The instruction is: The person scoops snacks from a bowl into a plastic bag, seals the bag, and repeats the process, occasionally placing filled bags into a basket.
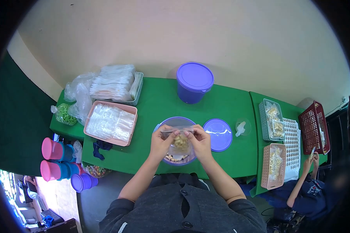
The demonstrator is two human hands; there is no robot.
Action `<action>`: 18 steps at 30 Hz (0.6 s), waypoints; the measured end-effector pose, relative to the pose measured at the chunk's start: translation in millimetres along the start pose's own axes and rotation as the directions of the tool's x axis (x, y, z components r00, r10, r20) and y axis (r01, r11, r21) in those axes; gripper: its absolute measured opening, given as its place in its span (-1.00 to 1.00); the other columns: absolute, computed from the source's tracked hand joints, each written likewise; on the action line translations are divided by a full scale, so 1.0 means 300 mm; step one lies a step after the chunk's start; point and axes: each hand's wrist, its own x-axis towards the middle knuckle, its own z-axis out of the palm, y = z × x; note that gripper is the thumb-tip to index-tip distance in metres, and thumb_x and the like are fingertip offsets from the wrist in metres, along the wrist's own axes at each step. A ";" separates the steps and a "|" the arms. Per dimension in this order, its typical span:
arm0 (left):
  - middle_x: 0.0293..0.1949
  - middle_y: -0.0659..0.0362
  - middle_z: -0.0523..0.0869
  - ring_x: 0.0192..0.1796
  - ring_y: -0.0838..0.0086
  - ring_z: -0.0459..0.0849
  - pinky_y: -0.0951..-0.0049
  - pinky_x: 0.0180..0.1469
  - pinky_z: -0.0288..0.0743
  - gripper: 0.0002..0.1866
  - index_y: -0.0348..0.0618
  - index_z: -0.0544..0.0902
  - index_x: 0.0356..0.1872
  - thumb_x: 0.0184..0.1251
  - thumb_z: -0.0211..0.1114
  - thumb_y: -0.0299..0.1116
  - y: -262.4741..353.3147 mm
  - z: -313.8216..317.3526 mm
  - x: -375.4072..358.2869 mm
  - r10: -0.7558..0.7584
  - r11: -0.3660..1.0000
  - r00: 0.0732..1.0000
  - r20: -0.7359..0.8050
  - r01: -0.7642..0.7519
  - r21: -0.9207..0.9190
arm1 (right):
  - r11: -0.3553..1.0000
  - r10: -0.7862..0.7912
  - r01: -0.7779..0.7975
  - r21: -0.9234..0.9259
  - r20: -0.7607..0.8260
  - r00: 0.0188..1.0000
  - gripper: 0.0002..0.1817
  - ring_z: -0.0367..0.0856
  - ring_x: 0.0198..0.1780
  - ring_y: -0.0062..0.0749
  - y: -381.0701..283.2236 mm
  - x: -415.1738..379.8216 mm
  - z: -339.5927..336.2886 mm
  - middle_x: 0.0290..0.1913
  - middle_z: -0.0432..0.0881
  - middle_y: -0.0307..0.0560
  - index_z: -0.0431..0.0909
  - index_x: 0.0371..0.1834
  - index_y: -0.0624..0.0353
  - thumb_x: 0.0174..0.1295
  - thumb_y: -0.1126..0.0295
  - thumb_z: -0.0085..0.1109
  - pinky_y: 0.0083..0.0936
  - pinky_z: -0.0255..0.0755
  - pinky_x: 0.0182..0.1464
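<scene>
My left hand (162,141) and my right hand (199,140) pinch the top edge of a clear plastic bag (181,144) between them. Pale yellowish pieces lie inside the bag. It hangs over a purple-rimmed tub (176,120), which has short tube-shaped pieces at its bottom. Just right of my right hand, a round purple lid (217,135) lies flat on the green table. Farther right, a small white scoop (240,128) rests on a clear round lid or dish.
A lidded purple bucket (195,83) stands at the back. Left are a pink basket of clear bags (134,128) and stacked packs (112,82). Right, baskets of filled bags (274,167) flank a sheet of round stickers (291,147); another person (311,196) works beside a red basket (315,124).
</scene>
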 end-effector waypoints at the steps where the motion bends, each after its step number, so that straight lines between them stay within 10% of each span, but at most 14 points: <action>1: -0.35 0.26 0.69 -0.27 0.63 0.61 0.60 -0.16 0.48 -0.84 -0.23 0.60 -0.30 0.24 0.39 -0.40 0.003 -0.001 -0.002 -0.002 1.000 1.000 0.005 0.002 0.003 | 1.000 -0.001 0.001 0.003 -0.005 1.000 -0.88 0.50 -0.18 -0.58 -0.003 -0.002 -0.002 -0.21 0.54 -0.20 0.66 -0.23 0.31 0.20 0.52 0.29 -0.62 0.35 -0.11; 10: -0.24 0.10 0.78 -0.08 0.49 0.71 0.37 0.13 0.50 -0.86 -0.27 0.74 -0.21 0.29 0.31 -0.45 0.181 0.046 -0.008 0.142 0.960 0.983 0.121 -0.166 0.225 | 0.857 -0.241 0.286 -0.428 0.158 0.958 -0.89 0.49 -0.20 -0.42 -0.231 -0.006 -0.072 -0.28 0.64 -0.16 0.71 -0.28 0.22 0.17 0.44 0.28 -0.47 0.31 -0.07; 15: 0.08 0.00 0.66 0.19 0.27 0.60 0.08 0.46 0.07 -0.67 -0.32 0.63 0.02 0.45 0.09 -0.29 0.219 0.068 0.015 0.160 0.820 0.799 0.580 -0.434 0.372 | 0.527 -0.323 0.421 -0.739 0.284 0.903 -0.86 0.41 -0.28 -0.34 -0.332 -0.064 -0.145 -0.28 0.69 -0.12 0.72 -0.22 0.13 0.20 0.41 0.22 -0.45 0.24 -0.03; 18: 0.14 -0.03 0.62 0.25 0.26 0.53 0.06 0.48 0.00 -0.65 -0.20 0.55 0.16 0.48 0.04 -0.28 0.167 0.054 0.018 0.175 0.798 0.860 0.479 -0.409 0.443 | 0.780 -0.402 0.299 -0.549 -0.074 0.913 -0.81 0.39 -0.34 -0.51 -0.194 -0.090 -0.346 -0.30 0.65 -0.20 0.67 -0.20 0.21 0.32 0.35 0.14 -0.51 0.31 -0.19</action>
